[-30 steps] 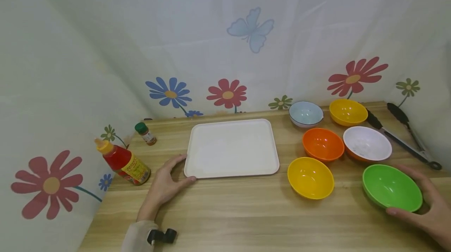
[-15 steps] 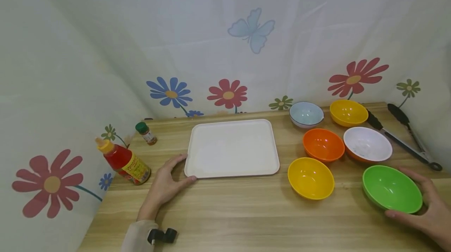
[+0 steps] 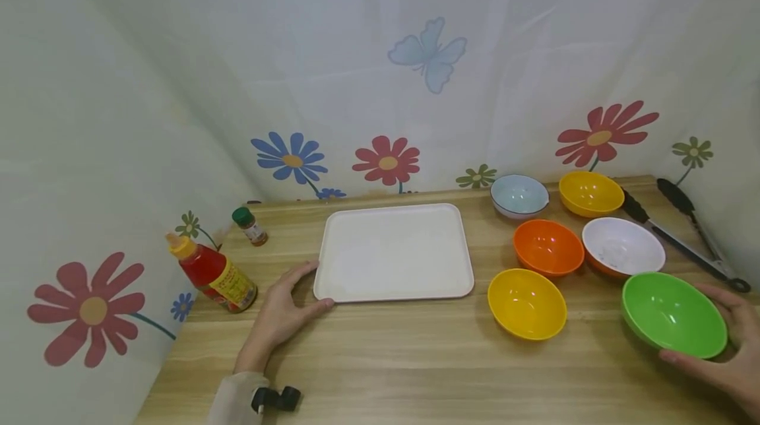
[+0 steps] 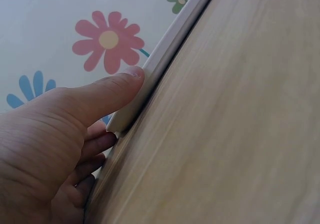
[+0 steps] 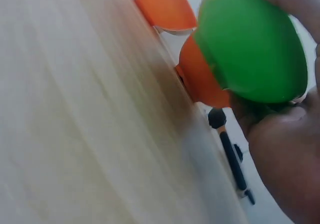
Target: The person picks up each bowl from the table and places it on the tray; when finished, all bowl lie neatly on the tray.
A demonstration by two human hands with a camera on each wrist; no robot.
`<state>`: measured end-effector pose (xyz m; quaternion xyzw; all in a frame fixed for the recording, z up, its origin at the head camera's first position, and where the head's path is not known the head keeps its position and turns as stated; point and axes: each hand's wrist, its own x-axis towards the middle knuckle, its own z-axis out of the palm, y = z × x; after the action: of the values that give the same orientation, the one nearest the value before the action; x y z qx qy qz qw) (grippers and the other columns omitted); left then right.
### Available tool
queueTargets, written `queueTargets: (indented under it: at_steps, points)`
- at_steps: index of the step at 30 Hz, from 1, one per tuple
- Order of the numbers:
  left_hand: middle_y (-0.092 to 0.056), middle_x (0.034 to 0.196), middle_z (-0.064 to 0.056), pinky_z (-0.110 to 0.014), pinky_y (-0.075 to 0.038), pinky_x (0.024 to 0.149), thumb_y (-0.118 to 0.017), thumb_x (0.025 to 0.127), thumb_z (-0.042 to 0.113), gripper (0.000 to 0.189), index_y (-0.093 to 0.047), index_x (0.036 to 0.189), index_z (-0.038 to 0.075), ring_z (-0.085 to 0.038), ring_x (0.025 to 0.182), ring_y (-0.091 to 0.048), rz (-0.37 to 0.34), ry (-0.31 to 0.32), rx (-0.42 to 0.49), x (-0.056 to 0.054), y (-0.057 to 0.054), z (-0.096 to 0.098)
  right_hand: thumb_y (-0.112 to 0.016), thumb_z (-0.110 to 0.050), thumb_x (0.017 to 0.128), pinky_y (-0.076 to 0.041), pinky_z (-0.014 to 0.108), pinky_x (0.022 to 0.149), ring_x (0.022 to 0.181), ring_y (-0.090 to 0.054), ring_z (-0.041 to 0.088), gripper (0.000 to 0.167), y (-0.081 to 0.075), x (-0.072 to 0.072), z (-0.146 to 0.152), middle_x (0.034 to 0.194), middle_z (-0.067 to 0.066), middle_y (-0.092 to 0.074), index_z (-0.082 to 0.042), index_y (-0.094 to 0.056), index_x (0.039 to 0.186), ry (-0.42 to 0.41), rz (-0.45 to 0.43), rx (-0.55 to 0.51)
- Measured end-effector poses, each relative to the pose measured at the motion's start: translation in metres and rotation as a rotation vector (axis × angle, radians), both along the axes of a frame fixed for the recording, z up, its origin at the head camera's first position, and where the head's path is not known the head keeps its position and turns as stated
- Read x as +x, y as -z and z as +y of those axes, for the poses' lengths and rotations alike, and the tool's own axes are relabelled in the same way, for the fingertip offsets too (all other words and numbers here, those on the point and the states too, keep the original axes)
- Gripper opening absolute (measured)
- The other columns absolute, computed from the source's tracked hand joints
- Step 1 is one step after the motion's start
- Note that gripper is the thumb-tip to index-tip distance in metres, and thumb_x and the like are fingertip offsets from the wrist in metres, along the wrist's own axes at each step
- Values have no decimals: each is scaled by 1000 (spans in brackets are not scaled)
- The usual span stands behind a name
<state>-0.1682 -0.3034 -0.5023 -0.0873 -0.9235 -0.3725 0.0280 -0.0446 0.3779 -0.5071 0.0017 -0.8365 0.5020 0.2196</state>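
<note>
My right hand (image 3: 733, 352) grips a green bowl (image 3: 673, 314) at its right side, thumb at the front and fingers behind. In the right wrist view the green bowl (image 5: 252, 44) is tilted and held above the tabletop. At the left front corner of a white rectangular tray (image 3: 394, 252), my left hand (image 3: 284, 313) rests with thumb and fingers spread about the corner. The left wrist view shows its thumb lying against the tray's rim (image 4: 159, 64), the other fingers beside the corner. The tray lies flat on the wooden table.
Left of the tray stand a red sauce bottle (image 3: 214, 273) and a small green-capped jar (image 3: 250, 226). To its right are a yellow bowl (image 3: 527, 305), an orange bowl (image 3: 549, 248), a white-lined bowl (image 3: 623, 246), a pale blue bowl (image 3: 519, 196), another yellow bowl (image 3: 590, 194) and tongs (image 3: 691, 250).
My right hand has lifted the green bowl slightly and moved it a little to the right. The left hand stays at the tray corner, while the head view shifts slightly.
</note>
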Motion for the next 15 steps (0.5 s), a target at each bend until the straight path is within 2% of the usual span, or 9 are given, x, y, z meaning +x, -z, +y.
queueTargets:
  at_steps: [4,8,11,15]
  points:
    - [-54,169,-13,-65,-31,134,-98,87,45,90,-56,163,17,-43,161,-43,-1,4,-3,0,0,1,-85,32,60,-36,1,107,134,-50,-11,127,-11,-6,-2,148,-25,-53,-22,-39,165,-42,54,-17]
    - [-52,170,-14,-67,-31,134,-96,88,48,91,-56,163,17,-44,161,-42,-5,4,-12,0,-1,1,-85,32,57,-34,1,111,137,-48,-7,128,-29,-17,-5,152,-21,-51,-20,-41,166,-67,100,3]
    - [-52,170,-15,-67,-30,134,-97,88,47,91,-56,163,17,-44,161,-41,-8,-1,-13,1,0,1,-79,40,53,-37,4,112,139,-51,-2,128,-43,-29,-9,155,-12,-54,-9,-43,166,-159,163,-79]
    - [-52,170,-14,-67,-30,134,-96,88,48,91,-56,163,17,-44,161,-42,-7,-7,-19,0,0,0,-79,40,58,-41,5,107,135,-53,1,124,-63,-45,-15,156,-11,-56,-7,-42,167,-205,145,-91]
